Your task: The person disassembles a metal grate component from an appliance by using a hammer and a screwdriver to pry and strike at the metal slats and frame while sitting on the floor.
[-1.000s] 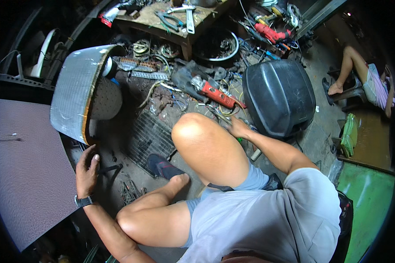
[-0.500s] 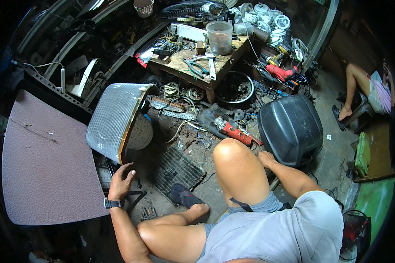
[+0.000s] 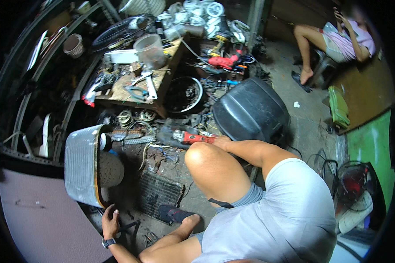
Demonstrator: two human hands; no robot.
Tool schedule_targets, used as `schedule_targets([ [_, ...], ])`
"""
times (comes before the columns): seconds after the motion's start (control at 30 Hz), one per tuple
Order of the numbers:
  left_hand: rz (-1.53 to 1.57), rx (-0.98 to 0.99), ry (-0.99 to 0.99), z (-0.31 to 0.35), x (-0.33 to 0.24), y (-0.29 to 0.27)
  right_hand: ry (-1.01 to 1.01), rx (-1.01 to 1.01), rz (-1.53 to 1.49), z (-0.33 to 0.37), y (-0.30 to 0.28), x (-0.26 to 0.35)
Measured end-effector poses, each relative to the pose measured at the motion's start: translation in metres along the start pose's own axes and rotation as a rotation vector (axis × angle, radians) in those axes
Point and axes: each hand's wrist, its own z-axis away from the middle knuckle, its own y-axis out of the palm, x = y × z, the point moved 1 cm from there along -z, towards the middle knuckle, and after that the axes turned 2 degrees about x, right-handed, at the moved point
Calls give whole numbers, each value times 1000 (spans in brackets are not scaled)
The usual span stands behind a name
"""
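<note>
Grinder, red-bodied (image 3: 196, 138), lies on the floor (image 3: 312, 136) at the seated person's eleven o'clock, not lifted. The right hand (image 3: 222, 143) is at its rear end, partly behind the knee; whether the fingers are closed round it, I cannot tell. The left hand (image 3: 111, 222), at nine o'clock, has thumb and fingers spread just by the lower edge of a ribbed grey shell (image 3: 81, 166). That shell stands on edge at ten o'clock, its rim raw and orange-brown, a perforated drum (image 3: 112, 170) beside it. I judge the handling barely begun: the tool is down and the shell ungripped; how finished that rim is, I cannot tell.

A black plastic case (image 3: 252, 109) sits at twelve o'clock, a flat grille (image 3: 159, 197) at ten. The low wooden table (image 3: 118, 90), at eleven, bears an adjustable wrench (image 3: 151, 87), blue-handled pliers (image 3: 136, 93) and a clear plastic tub (image 3: 150, 50). Beyond, near twelve, lie a red power drill (image 3: 224, 62) and coiled white bulbs (image 3: 213, 13). Another person (image 3: 338, 46) sits at one o'clock, above a green wall panel (image 3: 368, 151) at two.
</note>
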Motion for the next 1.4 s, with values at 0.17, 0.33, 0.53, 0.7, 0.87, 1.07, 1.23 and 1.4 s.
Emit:
schedule_targets([
  [0.17,3,85,0,-16,-18,11,24,97,95,-10,0,-14],
  [0.33,36,54,-50,-21,-19,4,18,104,103,-14,-7,1],
  [0.53,-3,23,-48,-26,-20,-3,-4,93,122,-9,-23,4],
  [0.7,44,38,-46,-23,-23,3,20,162,95,-20,-21,-4],
  [0.87,10,27,-74,-14,-11,-10,-94,132,108,-33,-19,6],
  [1.07,108,33,-102,-25,-11,-5,-153,119,218,-68,-6,-16],
  [1.23,17,31,-136,-35,-10,-4,-138,69,425,-84,-28,-19],
  [1.4,31,33,-194,-40,4,-11,-239,210,446,-94,-83,-5],
])
